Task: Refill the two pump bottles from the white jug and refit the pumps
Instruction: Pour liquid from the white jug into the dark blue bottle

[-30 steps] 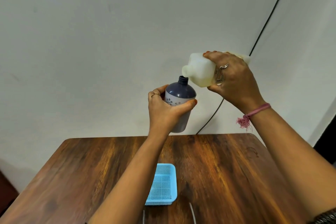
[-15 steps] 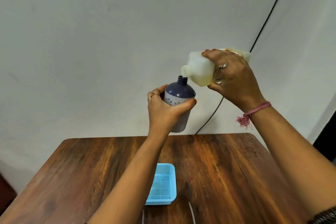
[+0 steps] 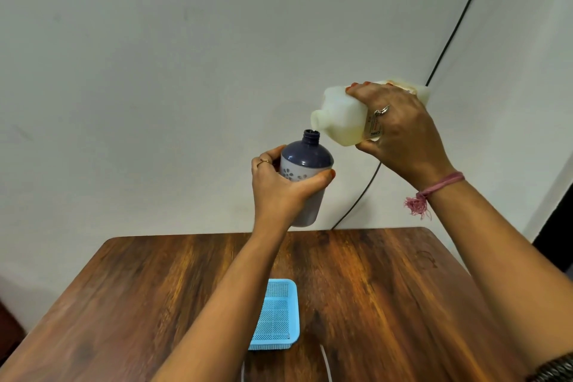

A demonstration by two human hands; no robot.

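Observation:
My left hand (image 3: 280,192) grips a grey pump bottle (image 3: 305,161) with a dark blue shoulder and flower print, held upright in the air above the table's far edge. Its neck is open, with no pump on it. My right hand (image 3: 403,139) holds the white jug (image 3: 344,121) tipped sideways, its spout just above and right of the bottle's neck. Yellowish liquid lies in the jug's lower side. The second pump bottle and the pumps are out of view.
A brown wooden table (image 3: 387,304) fills the lower half. A small blue mesh basket (image 3: 276,318) sits on it near the front middle, partly behind my left forearm. A black cable (image 3: 449,40) runs down the white wall behind the jug.
The jug's spout has stayed over the bottle's neck, with both hands shifting only slightly. The jug's rear end has lifted a little.

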